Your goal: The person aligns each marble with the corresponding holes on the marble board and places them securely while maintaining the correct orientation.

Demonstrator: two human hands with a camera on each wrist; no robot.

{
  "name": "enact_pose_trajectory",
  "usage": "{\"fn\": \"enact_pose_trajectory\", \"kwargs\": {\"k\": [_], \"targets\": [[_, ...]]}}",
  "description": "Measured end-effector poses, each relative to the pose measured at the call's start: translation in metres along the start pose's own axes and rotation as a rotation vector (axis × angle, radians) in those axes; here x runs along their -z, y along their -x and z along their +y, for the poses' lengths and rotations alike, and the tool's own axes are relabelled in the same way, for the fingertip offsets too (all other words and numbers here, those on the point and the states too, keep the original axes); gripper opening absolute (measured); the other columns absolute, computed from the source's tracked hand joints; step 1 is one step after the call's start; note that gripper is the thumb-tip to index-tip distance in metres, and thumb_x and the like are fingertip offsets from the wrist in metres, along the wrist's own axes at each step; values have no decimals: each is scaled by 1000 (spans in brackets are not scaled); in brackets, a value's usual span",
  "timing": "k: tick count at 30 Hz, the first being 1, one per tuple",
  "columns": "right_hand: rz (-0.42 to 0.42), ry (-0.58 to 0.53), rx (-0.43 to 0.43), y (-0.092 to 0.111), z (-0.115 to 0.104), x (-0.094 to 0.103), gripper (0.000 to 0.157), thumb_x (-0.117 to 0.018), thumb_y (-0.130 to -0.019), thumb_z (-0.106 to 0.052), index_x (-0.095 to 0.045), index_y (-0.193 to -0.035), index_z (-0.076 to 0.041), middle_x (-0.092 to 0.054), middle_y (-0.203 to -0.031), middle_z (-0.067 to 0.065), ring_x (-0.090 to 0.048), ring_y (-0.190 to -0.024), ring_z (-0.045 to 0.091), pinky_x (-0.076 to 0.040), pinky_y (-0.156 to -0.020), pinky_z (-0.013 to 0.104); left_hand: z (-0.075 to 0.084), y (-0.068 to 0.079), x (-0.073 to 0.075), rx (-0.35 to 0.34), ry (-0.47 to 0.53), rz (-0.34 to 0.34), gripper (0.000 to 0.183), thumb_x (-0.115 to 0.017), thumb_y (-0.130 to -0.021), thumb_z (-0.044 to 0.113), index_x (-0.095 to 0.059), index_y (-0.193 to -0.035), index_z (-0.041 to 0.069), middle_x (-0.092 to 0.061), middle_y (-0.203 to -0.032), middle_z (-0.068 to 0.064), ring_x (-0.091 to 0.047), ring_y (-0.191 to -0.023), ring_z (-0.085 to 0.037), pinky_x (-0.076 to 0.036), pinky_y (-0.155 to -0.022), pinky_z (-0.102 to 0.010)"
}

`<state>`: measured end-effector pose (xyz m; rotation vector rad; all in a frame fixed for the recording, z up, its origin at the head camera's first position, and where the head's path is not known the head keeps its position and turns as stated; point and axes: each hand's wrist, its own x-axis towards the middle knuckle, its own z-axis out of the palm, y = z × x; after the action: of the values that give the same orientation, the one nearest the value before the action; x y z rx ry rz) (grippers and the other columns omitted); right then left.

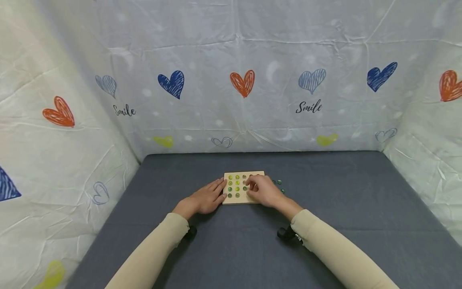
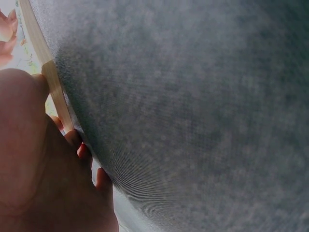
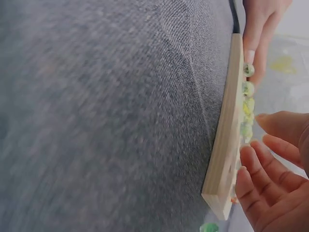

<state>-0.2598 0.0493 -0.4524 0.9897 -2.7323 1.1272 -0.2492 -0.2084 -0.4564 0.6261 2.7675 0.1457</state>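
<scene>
Ample table (image 1: 234, 249) surrounds the wooden board (image 1: 241, 192) whose edge the left hand (image 1: 206, 197) touches.

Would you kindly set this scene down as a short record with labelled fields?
Board: pale wood, lying flat on the dark grey table surface
Marbles on board: green and yellow-green, in rows; some hidden by a hand
Loose marbles: a few green ones, on the table beyond the board's right edge
Left hand: touching the board's left edge
Right hand: over the board's right part, thumb and fingers apart; contact with a marble unclear
Backdrop: white sheet printed with hearts and "Smile"
</scene>
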Motion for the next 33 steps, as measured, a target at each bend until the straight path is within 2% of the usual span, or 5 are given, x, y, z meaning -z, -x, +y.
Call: {"fn": "enact_pose_trajectory", "kwargs": {"k": [6,14,33], "targets": [[-7,12,23,10,-4,10,18,-71,-94,-4,-70,-111,1,-68,-96,9,-63,-78,14,-54,-71,31,-2,0,-1,-8,3,11,64,-27,-113,44,-9,-166,11,-8,-172,-11,-9,-158,-29,-15,-127,-48],[0,10,39,29,-1,25,21,-73,-94,-6,-71,-114,1,-69,-104,12,-64,-83,18,-54,-72,29,-4,-2,-4,-8,13,11,64,-28,-113,44,-10,-166,12,-8,-172,-10,-9,-158,-29,-16,-127,-48],[27,58,-39,63,32,60,25,-78,-92,-8,-72,-115,0,-70,-106,10,-61,-83,16,-53,-73,34,-7,-3,-5,-4,17,14,65,-28,-113,45,-9,-166,13,-8,-172,-9,-8,-158,-28,-16,-127,-48]]}}
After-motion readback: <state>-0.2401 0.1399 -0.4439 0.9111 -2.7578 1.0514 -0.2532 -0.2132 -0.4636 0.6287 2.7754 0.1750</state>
